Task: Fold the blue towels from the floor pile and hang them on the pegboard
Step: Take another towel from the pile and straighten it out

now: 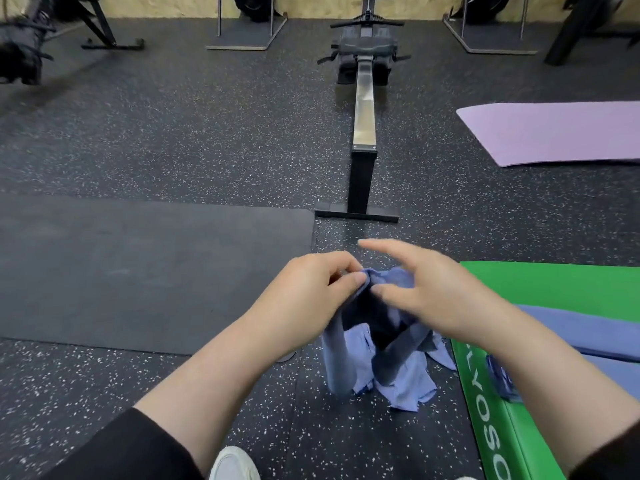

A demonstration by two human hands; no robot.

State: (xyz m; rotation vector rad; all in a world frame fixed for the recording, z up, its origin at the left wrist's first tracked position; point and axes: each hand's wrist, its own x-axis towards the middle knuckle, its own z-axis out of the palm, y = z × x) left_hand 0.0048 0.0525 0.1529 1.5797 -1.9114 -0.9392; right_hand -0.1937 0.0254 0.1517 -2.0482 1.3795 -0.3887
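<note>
Your left hand (311, 292) pinches the top edge of a blue towel (377, 327) between thumb and curled fingers, holding it up over the speckled floor (194, 140). The towel hangs from that pinch in two limp bands with a dark gap between them, and its lower end reaches down to the crumpled pile of lighter blue towels (401, 379) lying on the floor directly below.

Your right hand (433, 292) sits just beside the left, at the same raised edge of the towel. Its fingers are spread and mostly straight, the index extended forward above the cloth, the thumb low against the fabric. It is motion-blurred, so whether it actually grips the towel cannot be told; no closed pinch is visible.

No container appears in view. The nearest bearing surface is the green mat (540, 289) at your right, just beside the pile. On it lies a flat blue cloth (588, 327), and a small folded dark blue item (502, 379) rests near its left edge, partly hidden by your right forearm.

A black mat (138, 271) lies to your left, a rowing machine (363, 133) stands ahead, and a purple mat (554, 133) lies further right. A white shoe (233, 464) shows at the bottom edge.
</note>
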